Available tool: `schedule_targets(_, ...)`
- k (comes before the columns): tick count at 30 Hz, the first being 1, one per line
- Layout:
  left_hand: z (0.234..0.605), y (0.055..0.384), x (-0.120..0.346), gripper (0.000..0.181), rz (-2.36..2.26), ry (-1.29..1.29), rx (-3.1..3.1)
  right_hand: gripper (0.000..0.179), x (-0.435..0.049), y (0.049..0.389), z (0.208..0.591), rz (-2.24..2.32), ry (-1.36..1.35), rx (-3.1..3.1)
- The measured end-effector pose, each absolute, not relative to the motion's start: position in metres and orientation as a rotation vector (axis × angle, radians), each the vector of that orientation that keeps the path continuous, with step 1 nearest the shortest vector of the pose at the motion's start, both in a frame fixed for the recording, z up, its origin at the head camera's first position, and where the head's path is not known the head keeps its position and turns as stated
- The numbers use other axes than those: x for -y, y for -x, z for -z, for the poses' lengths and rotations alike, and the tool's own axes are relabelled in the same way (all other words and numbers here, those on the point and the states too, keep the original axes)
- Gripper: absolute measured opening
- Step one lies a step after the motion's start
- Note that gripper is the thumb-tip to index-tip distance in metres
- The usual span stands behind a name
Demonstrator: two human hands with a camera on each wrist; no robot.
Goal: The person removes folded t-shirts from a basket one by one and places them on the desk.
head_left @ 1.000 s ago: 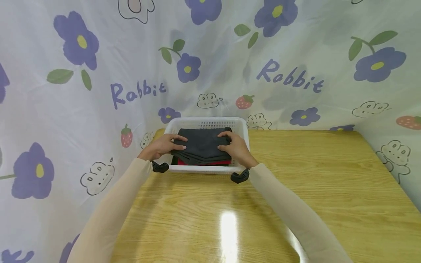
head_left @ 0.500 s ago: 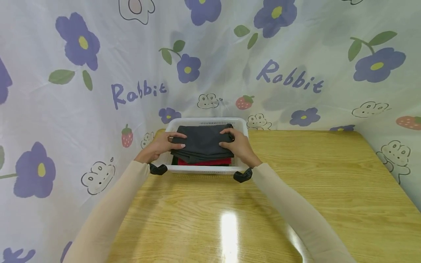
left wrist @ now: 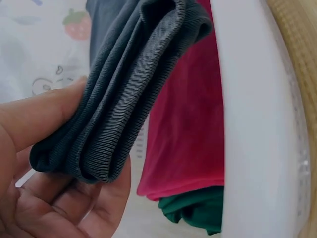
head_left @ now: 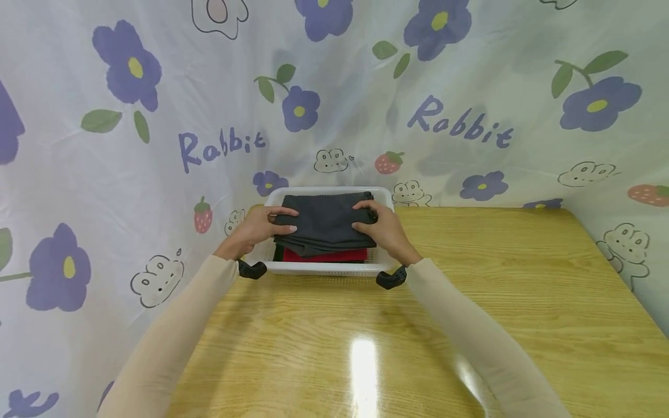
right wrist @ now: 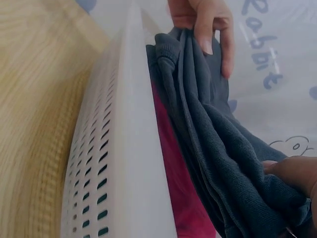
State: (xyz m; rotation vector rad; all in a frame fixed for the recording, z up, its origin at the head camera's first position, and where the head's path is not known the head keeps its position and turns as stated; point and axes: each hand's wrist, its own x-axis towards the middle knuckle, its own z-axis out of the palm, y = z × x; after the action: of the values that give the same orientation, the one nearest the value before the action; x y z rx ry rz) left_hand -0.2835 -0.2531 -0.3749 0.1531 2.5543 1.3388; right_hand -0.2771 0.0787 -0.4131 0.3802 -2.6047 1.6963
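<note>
A folded dark grey garment [head_left: 326, 220], several layers thick with ribbed fabric at one end, is held level between both hands. My left hand [head_left: 255, 227] grips its left end, thumb on top and fingers curled beneath, as the left wrist view shows. At the right end my right hand [head_left: 384, 228] pinches it; its fingers under the cloth are hidden. Below lies a folded red garment [left wrist: 188, 114] with a green one [left wrist: 198, 208] under it, both inside a white plastic basket [head_left: 324, 268]. In the wrist views the grey garment stands partly apart from the red one.
The basket has perforated sides and stands at the back left of a wooden table [head_left: 470, 278]. Behind and to the left hangs a white curtain [head_left: 334, 75] printed with purple flowers and rabbits. Black wrist cameras sit close to the basket's front rim.
The grey garment has risen a little and shifted away from the front rim, with both hands holding it. More of the red garment shows beneath.
</note>
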Motion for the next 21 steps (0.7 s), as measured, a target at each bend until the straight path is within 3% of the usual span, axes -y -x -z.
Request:
schedule_targets(10, 0.379, 0.276, 0.244, 0.048, -1.351, -0.169, -2.649, 0.039, -0.094, 0.27, 0.407, -1.706, -0.358, 2.612)
schedule_targets(21, 0.381, 0.276, 0.235, 0.062, -1.575, -0.284, -2.259, 0.038, -0.11, 0.265, 0.404, -1.743, -0.365, 2.581)
